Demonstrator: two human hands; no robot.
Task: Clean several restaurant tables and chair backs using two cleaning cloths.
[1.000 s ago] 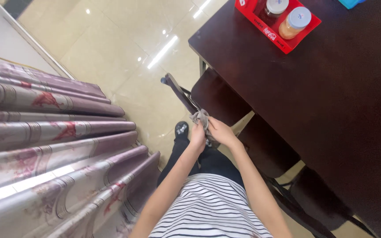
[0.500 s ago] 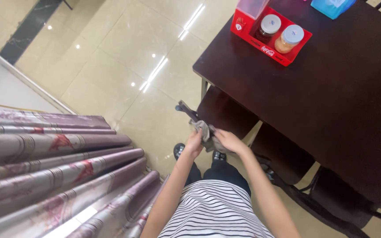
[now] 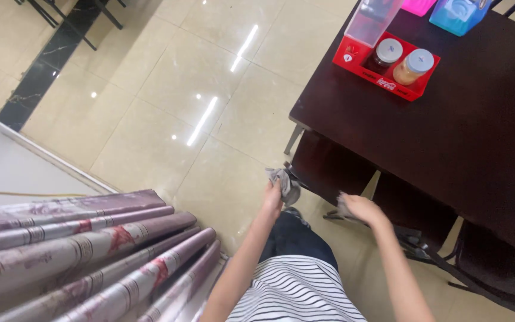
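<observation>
Nearest, the person in a striped shirt (image 3: 296, 292) and dark trousers is standing over a glossy beige tile floor (image 3: 168, 101). To the near left, about six rolls (image 3: 84, 250) of purple patterned material are lying side by side, fanning toward the person.

The left hand (image 3: 273, 195) is closing its fingers around one grey cloth (image 3: 286, 183), which is bunching up crumpled and hanging just past the knuckles. The right hand (image 3: 357, 209) is reaching out apart from the left, fingers curling; a small grey scrap is showing at its fingertips, but it is not possible to tell whether it is gripping it or how it joins the cloth.

Just beyond the hands, dark stools (image 3: 335, 167) are sitting tucked under one dark wooden table (image 3: 472, 137) on the right. Farther along the table, one red tray (image 3: 415, 90) is holding two lidded jars (image 3: 387, 55) and a clear box (image 3: 372, 22). Beyond it, a blue box (image 3: 457, 15) and a pink one (image 3: 418, 6) are standing at the far edge. At the far left, black chair legs (image 3: 61, 12) are standing on a dark floor strip.
</observation>
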